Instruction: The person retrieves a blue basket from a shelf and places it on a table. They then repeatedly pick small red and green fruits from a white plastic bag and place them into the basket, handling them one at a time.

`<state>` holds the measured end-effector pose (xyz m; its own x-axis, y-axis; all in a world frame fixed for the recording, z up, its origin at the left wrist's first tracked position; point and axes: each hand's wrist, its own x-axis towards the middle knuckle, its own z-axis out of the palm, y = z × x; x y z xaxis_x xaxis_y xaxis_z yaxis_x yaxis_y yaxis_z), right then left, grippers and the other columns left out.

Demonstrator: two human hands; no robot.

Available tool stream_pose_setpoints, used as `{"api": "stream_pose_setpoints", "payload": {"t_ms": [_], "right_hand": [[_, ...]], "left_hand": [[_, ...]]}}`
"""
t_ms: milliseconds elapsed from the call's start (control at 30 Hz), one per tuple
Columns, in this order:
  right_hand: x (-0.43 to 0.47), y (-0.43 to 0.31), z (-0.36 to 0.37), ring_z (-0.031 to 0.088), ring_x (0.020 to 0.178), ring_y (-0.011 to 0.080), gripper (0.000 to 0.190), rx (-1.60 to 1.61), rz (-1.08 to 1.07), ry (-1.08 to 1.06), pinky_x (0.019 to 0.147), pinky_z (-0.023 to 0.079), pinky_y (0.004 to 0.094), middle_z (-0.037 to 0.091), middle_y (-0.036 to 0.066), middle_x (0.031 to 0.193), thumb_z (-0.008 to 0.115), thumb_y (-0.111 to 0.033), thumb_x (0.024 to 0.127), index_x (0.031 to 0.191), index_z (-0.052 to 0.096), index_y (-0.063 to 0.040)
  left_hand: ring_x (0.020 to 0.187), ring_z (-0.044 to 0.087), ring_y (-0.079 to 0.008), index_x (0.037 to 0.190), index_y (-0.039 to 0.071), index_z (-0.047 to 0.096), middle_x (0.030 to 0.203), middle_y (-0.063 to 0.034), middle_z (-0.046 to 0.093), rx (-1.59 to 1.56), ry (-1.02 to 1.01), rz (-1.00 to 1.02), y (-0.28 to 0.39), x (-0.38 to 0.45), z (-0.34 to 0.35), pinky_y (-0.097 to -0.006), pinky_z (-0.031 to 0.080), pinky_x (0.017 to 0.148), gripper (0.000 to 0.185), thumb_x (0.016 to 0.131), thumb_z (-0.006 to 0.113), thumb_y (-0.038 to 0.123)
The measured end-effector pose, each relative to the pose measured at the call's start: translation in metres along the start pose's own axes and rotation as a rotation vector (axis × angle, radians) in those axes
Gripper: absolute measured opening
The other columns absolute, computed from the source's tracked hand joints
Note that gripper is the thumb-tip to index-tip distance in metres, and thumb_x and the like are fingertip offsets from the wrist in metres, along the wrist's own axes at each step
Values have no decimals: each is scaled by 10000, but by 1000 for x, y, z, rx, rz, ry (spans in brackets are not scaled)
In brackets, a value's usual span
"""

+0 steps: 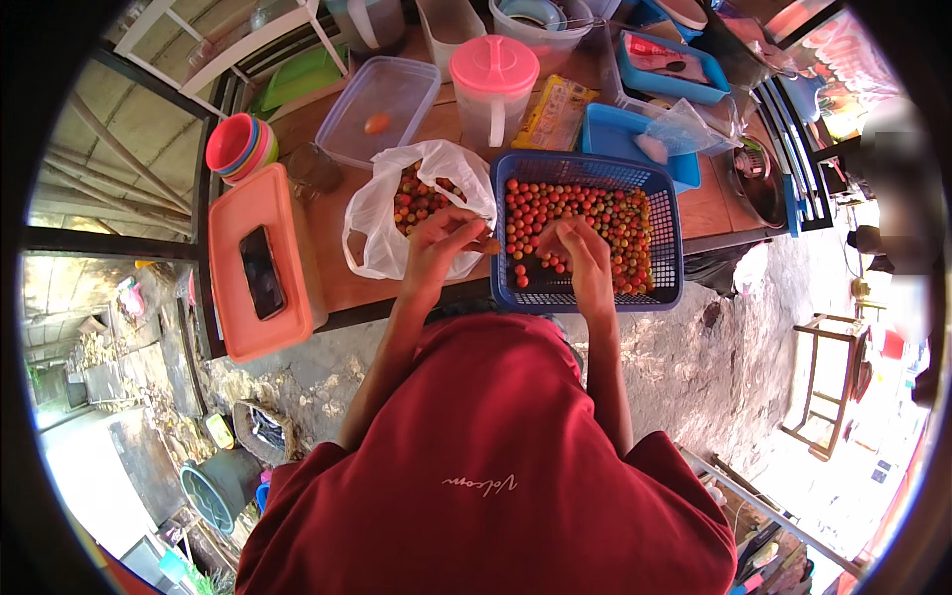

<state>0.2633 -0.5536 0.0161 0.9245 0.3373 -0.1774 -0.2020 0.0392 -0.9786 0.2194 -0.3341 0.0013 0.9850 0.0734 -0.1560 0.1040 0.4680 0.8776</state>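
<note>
Red, orange and green cherry tomatoes point(543, 201) lie in a dark blue plastic basket point(587, 303) at the table's front edge. To its left an open white plastic bag point(372, 216) holds more of these small fruits point(418, 195). My left hand point(440, 242) is over the bag's right side, thumb and fingers together, with a small brownish thing point(491, 246) at the fingertips; what it is I cannot tell. My right hand point(580, 253) reaches over the fruit in the basket, fingers bent downward, and whether a fruit is between them is hidden.
An orange-lidded container point(223, 282) with a phone point(262, 272) stands left, near stacked bowls point(230, 145). Behind are a clear tray point(349, 111) with an orange-brown egg-like thing, a pink-lidded pitcher point(483, 97), a yellow packet point(554, 111) and a light blue tray point(610, 134).
</note>
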Motion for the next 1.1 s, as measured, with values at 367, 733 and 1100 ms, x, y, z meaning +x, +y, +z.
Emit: {"api": "stream_pose_setpoints", "payload": {"t_ms": [367,733,1100], "right_hand": [[-17,12,65,710,803,188,337,-252,-196,-58,721,559,300,706,143,959,748,-112,832,1115,630,26],[-27,12,84,719,790,233,227,-308,-364,26,693,566,300,706,154,945,727,-42,807,1014,669,31],[-23,2,27,659,808,128,239,205,-32,-34,787,541,257,688,77,890,624,-35,926,1151,626,45]], "left_hand": [[848,647,-140,947,7,597,928,-82,653,112,124,-20,-9,-17,-17,-284,544,797,75,895,633,48],[895,643,-162,924,47,554,980,-104,663,61,86,-12,-2,-32,-23,-305,538,806,142,855,631,-49],[852,687,-192,914,25,555,964,-151,690,-139,130,19,-22,-13,26,-314,574,799,147,850,674,-34]]}}
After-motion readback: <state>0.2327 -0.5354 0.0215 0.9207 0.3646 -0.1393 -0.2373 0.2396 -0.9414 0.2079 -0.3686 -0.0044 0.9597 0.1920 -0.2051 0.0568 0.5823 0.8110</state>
